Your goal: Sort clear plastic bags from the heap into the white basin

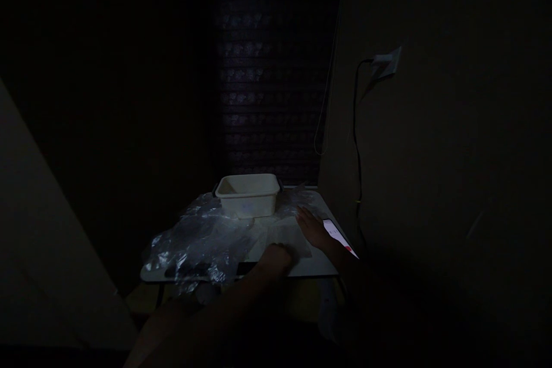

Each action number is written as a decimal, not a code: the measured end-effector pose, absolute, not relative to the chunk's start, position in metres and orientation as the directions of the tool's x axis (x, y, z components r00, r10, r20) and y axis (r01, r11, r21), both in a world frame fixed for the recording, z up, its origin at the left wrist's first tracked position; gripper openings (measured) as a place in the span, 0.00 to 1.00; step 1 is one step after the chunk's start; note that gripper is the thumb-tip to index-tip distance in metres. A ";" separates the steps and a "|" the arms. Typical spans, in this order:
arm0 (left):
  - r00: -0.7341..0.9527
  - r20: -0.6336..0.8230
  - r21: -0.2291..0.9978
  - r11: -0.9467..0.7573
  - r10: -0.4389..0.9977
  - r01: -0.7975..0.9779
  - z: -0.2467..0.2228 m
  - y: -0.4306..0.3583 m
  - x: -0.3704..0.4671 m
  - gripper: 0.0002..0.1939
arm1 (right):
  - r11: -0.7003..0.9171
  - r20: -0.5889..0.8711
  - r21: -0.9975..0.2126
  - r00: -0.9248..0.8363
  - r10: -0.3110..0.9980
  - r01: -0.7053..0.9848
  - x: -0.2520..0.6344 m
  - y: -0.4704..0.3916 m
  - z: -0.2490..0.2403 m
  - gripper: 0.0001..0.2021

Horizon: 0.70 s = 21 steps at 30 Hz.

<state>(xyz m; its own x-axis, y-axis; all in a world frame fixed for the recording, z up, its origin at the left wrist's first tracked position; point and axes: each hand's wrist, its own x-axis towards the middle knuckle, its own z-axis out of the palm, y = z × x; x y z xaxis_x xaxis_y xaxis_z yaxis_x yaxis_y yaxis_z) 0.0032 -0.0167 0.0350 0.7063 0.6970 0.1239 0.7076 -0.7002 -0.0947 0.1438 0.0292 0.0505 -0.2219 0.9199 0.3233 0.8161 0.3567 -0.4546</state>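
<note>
A flat, pale translucent plastic sheet (295,240) lies at lower centre on the white tabletop (319,265). The left hand (276,259) is at its near edge, grip curled closed; whether it pinches the sheet I cannot tell. The right hand (312,227), grip open with fingers extended, is beside a lit smartphone (336,234). Crumpled clear plastic (202,238) spreads lower left, near a cream rectangular tub (249,205).

From my remote station I record one pale, thin, roughly rectangular sheet (298,242), apparently translucent plastic. I find it lying flat on the white tabletop (319,265), right of centre, towards the near edge. Low light prevents me from confirming its material or surface condition.
</note>
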 end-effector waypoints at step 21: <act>0.254 -0.316 0.881 0.382 0.914 -0.279 0.073 0.013 -0.052 0.13 | -0.435 -0.280 -0.861 -0.469 0.838 -0.263 0.137 0.021 0.044 0.08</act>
<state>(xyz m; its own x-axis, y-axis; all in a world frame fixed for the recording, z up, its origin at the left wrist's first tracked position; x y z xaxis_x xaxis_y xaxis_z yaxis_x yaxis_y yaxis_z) -0.0519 0.0134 0.0729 0.2543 0.9140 -0.3162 -0.2791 0.3824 0.8809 0.1368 0.0206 0.0439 -0.4687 0.8379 -0.2798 -0.2628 -0.4347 -0.8614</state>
